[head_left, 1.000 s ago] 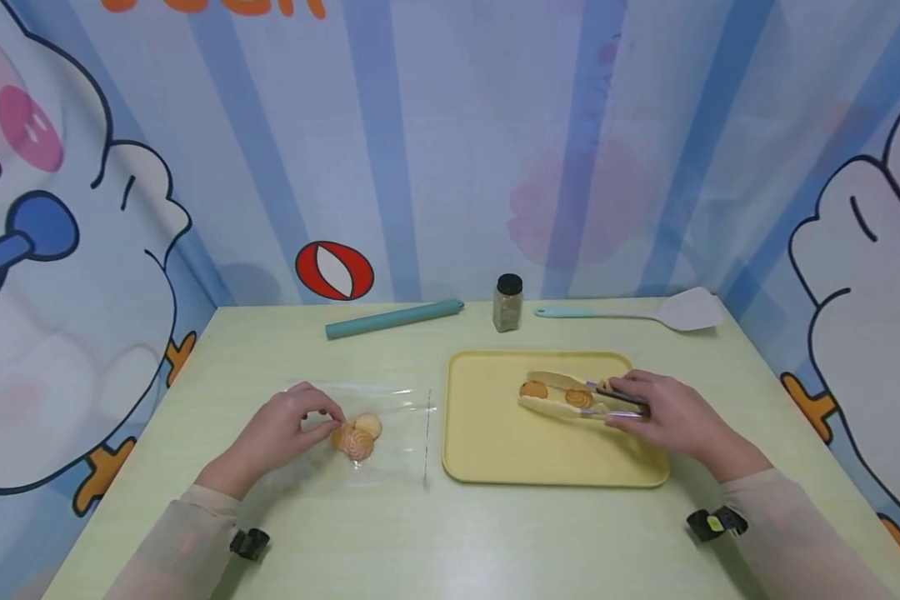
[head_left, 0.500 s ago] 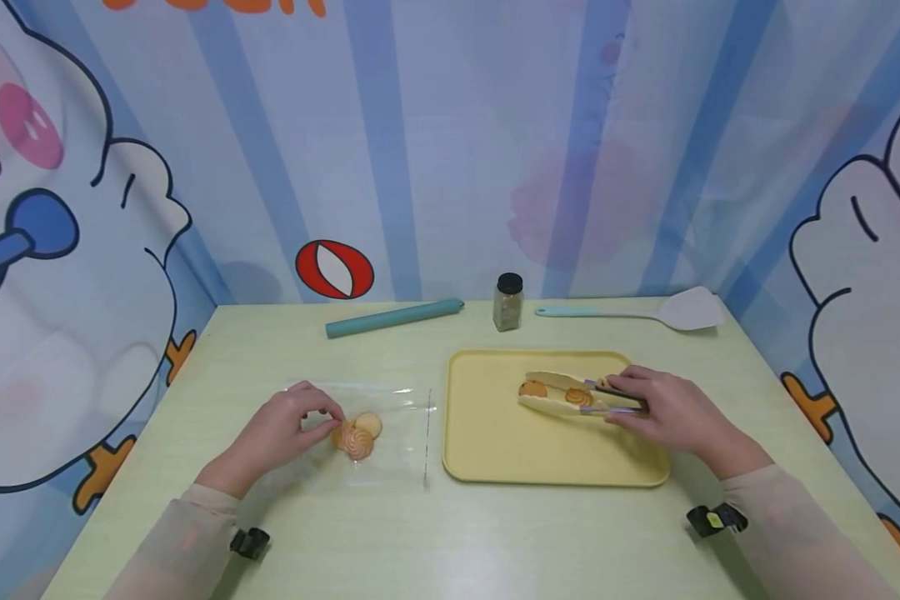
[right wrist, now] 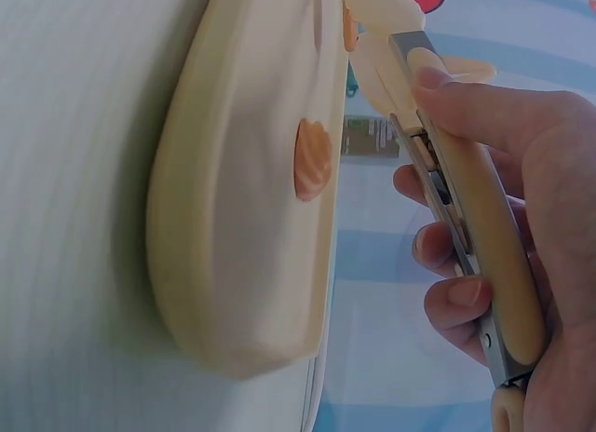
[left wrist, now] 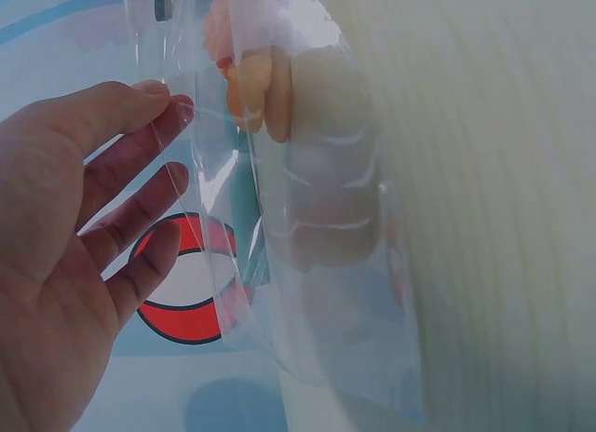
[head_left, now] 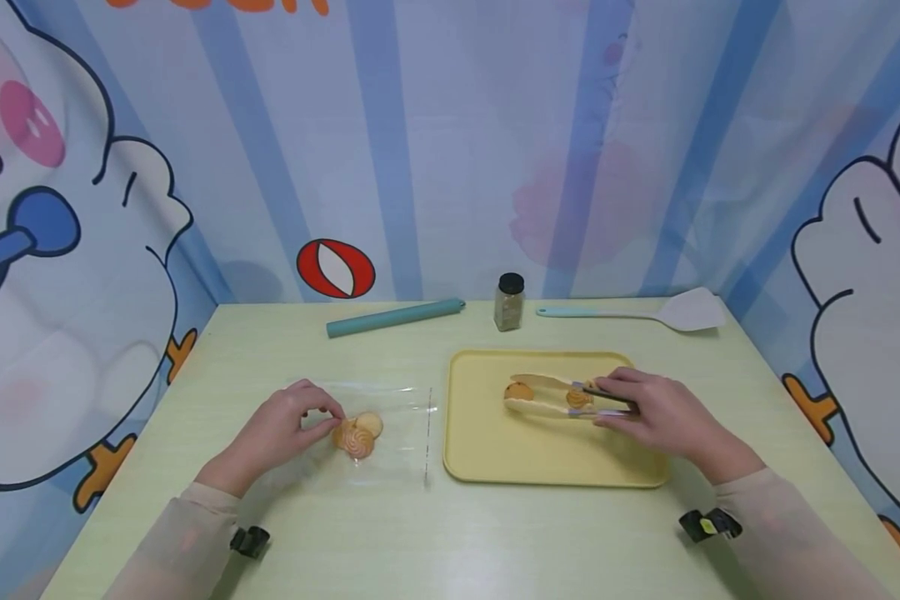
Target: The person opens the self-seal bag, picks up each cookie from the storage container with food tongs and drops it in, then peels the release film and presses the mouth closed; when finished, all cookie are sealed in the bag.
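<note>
My left hand (head_left: 281,427) pinches the edge of a clear plastic bag (head_left: 401,442) between thumb and index finger; the other fingers stand apart in the left wrist view. Several cookies (head_left: 357,442) lie clustered in the bag. My right hand (head_left: 663,417) grips the handles of tongs (head_left: 543,382) above the yellow tray (head_left: 495,458). Between the tong tips sits a round cookie (head_left: 519,392). A second, swirled cookie (head_left: 578,398) shows between the tong arms from above; the right wrist view has a ridged cookie (right wrist: 313,160) lying on the tray, apart from the tongs.
Along the table's back edge lie a teal rolling pin (head_left: 395,318) and a spatula (head_left: 667,312) with a pale blue handle. Between them stands a black-capped spice jar (head_left: 508,304). A printed curtain (head_left: 457,150) hangs behind the table.
My right hand has moved slightly left with the tongs, and the cookie between their tips has shifted left too. The second cookie and my left hand on the bag stay in place.
</note>
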`<action>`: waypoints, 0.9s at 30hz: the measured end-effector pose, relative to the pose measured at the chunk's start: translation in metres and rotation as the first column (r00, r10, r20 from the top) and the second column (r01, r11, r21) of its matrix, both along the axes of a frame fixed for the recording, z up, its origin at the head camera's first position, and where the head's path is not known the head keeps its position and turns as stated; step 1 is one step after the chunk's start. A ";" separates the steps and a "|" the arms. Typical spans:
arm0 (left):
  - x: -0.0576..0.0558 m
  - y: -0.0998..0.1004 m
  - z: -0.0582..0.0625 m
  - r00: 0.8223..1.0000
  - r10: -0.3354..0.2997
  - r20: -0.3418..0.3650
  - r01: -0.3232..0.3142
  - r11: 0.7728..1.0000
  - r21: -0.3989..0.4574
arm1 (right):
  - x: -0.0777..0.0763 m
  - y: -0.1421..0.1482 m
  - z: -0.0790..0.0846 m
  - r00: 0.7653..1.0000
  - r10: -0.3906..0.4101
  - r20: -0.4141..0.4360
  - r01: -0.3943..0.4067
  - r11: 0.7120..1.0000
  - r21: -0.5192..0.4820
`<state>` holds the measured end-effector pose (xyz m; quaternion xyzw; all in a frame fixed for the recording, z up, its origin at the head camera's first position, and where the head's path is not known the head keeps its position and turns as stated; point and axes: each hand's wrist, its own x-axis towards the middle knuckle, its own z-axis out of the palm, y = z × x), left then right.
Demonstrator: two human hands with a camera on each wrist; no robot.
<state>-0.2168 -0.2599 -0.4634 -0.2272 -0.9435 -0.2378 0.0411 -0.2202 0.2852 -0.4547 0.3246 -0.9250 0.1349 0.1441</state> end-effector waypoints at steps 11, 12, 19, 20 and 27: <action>0.001 0.000 0.001 1.000 0.002 -0.005 -0.002 1.000 0.008 | 0.006 -0.039 0.007 0.993 0.117 -0.004 -0.117 0.992 -0.052; 0.001 0.000 0.001 1.000 0.001 -0.006 0.000 1.000 0.010 | 0.006 -0.043 0.008 0.991 0.132 -0.005 -0.132 0.989 -0.060; 0.001 -0.001 0.002 1.000 0.000 -0.013 0.000 1.000 0.010 | 0.006 -0.076 0.007 0.976 0.217 -0.003 -0.216 0.972 -0.089; 0.001 -0.001 0.002 1.000 0.001 -0.013 0.000 1.000 0.009 | 0.005 -0.081 0.007 0.975 0.224 -0.004 -0.223 0.971 -0.083; 0.001 -0.002 0.005 1.000 0.006 -0.016 -0.005 1.000 0.012 | -0.001 -0.109 0.000 0.967 0.254 0.019 -0.253 0.967 -0.034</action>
